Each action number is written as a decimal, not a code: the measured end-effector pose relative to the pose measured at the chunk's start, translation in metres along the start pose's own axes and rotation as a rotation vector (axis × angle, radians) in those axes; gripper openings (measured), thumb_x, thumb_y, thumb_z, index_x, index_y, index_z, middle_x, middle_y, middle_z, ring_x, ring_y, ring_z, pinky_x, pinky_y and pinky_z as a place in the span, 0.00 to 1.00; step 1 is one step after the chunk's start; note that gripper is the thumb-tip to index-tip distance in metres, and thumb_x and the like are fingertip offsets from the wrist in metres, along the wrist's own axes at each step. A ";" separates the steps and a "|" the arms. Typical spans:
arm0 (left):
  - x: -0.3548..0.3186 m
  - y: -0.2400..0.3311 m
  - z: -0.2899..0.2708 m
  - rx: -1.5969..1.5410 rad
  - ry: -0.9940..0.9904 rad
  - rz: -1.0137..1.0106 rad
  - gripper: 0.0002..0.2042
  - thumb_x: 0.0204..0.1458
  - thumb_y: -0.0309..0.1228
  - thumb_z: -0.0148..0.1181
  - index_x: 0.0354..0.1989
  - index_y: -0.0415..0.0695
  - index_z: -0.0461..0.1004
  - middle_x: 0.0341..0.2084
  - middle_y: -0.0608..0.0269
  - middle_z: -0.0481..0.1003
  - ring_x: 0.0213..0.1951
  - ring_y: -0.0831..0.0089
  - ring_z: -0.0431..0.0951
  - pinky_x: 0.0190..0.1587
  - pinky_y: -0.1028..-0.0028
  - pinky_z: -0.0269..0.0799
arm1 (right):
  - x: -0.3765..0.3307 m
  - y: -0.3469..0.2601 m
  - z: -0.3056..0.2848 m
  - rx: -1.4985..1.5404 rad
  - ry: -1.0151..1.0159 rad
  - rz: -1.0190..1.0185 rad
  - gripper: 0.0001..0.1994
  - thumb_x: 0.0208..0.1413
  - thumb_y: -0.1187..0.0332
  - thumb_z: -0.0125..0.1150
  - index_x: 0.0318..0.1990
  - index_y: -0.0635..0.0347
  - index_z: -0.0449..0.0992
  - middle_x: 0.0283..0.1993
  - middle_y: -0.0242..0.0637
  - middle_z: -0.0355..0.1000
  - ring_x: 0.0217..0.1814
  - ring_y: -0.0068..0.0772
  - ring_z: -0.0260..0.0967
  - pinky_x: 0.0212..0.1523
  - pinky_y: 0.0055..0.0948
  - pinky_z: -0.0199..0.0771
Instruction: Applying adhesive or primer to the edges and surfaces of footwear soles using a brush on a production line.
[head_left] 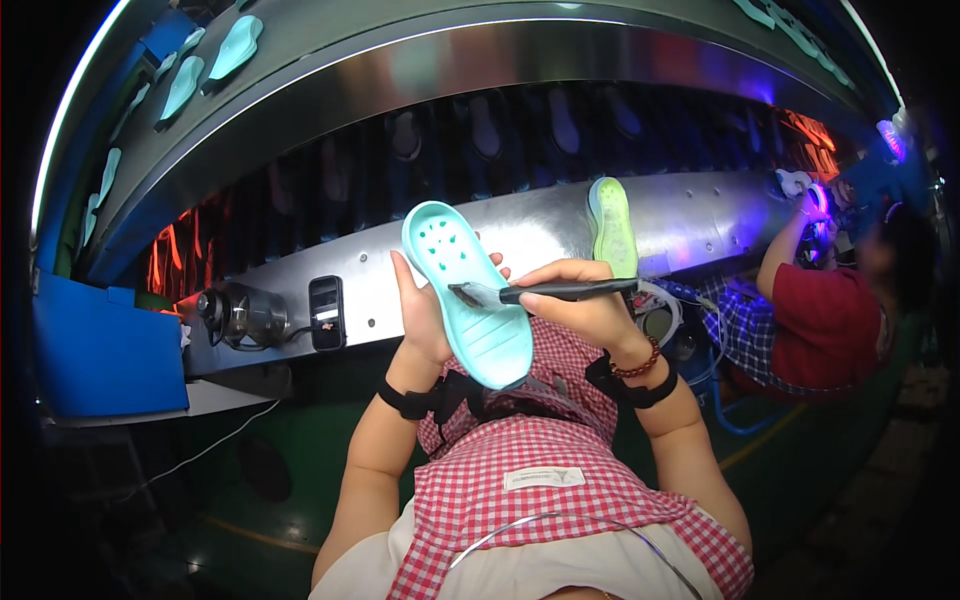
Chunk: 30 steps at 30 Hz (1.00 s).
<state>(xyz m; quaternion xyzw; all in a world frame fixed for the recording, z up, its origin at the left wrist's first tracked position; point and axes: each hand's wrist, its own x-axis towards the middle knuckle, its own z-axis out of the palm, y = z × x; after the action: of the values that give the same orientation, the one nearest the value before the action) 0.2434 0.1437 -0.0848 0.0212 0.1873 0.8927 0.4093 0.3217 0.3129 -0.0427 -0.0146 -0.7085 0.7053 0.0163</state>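
Note:
My left hand (428, 318) is closed round the edge of a turquoise shoe sole (487, 345), held tilted in front of my apron. Several small dark holes or marks show in the far, rounded part of the sole. In my right hand (590, 310) is a brush (560, 291) with a black handle. Its bristle end rests on, or just over, the middle of the sole's inner face. A yellow-green sole (614, 235) stands on the metal ledge beyond my right hand.
A metal ledge (380, 265) runs across, with a black phone (326, 313) and a glass jar-like vessel (252, 314) at left. Beyond it, a conveyor (330, 55) carries turquoise soles (237, 47). A co-worker in a red shirt (830, 320) sits at right.

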 end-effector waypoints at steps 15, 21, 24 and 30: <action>0.003 0.005 0.017 0.043 0.049 0.344 0.42 0.45 0.69 0.25 0.56 0.44 0.57 0.36 0.58 0.69 0.40 0.62 0.70 0.52 0.50 0.61 | -0.001 -0.024 0.009 -0.109 -0.188 -0.169 0.10 0.45 0.73 0.62 0.37 0.64 0.76 0.27 0.34 0.75 0.27 0.17 0.70 0.27 0.16 0.68; -0.003 0.022 0.030 0.100 0.127 0.475 0.43 0.42 0.71 0.24 0.54 0.45 0.58 0.36 0.56 0.70 0.40 0.60 0.72 0.48 0.50 0.66 | -0.005 -0.023 -0.005 -0.098 -0.120 -0.292 0.10 0.45 0.79 0.60 0.37 0.66 0.75 0.37 0.40 0.74 0.36 0.24 0.72 0.36 0.18 0.72; -0.002 0.030 0.034 0.121 0.124 0.489 0.44 0.41 0.73 0.26 0.52 0.45 0.60 0.38 0.55 0.69 0.41 0.59 0.72 0.47 0.52 0.68 | -0.009 -0.017 -0.007 -0.100 -0.338 -0.368 0.11 0.43 0.76 0.63 0.37 0.66 0.76 0.37 0.41 0.74 0.36 0.30 0.73 0.38 0.24 0.73; -0.007 0.037 0.054 0.151 -0.069 0.454 0.45 0.41 0.72 0.27 0.51 0.40 0.61 0.41 0.52 0.68 0.43 0.56 0.72 0.47 0.54 0.68 | -0.005 -0.007 -0.018 0.231 -0.244 -0.181 0.09 0.44 0.80 0.57 0.36 0.66 0.74 0.41 0.45 0.71 0.47 0.35 0.68 0.50 0.32 0.68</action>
<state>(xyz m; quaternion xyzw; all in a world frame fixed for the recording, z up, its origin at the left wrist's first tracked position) 0.2316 0.1339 -0.0209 0.1236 0.2298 0.9441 0.2014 0.3278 0.3305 -0.0360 0.1365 -0.6179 0.7743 -0.0047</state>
